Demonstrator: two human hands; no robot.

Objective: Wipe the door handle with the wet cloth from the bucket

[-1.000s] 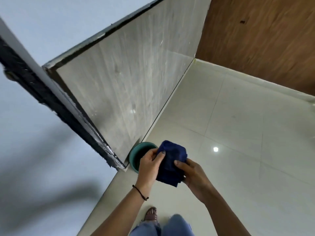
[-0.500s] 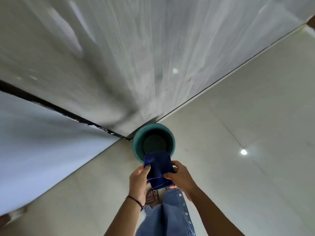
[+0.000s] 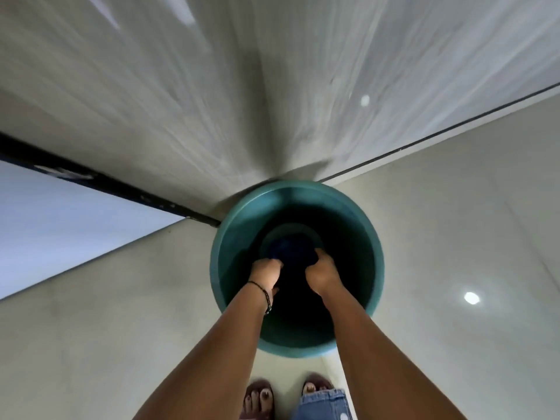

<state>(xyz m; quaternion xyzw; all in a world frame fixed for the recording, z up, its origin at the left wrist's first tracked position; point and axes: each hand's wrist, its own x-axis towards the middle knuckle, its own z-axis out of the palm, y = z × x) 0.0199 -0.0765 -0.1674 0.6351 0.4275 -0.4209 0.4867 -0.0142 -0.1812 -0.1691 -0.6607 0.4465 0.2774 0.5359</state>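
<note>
A teal bucket [image 3: 368,247] stands on the floor right below me, against the foot of a pale grey door. Both of my arms reach down into it. A dark blue cloth [image 3: 291,248] lies bunched at the bottom of the bucket. My left hand [image 3: 266,272] grips its left side and my right hand [image 3: 322,272] grips its right side. My fingertips are hidden in the cloth. The door handle is out of view.
The pale grey door [image 3: 272,86] fills the upper frame, with its dark edge [image 3: 106,181] running to the left. Glossy cream floor tiles [image 3: 454,237] spread to the right and left. My sandalled feet [image 3: 260,398] stand just behind the bucket.
I have bent down towards the bucket. Both hands carried the blue cloth from above the rim down into the bottom of the bucket.
</note>
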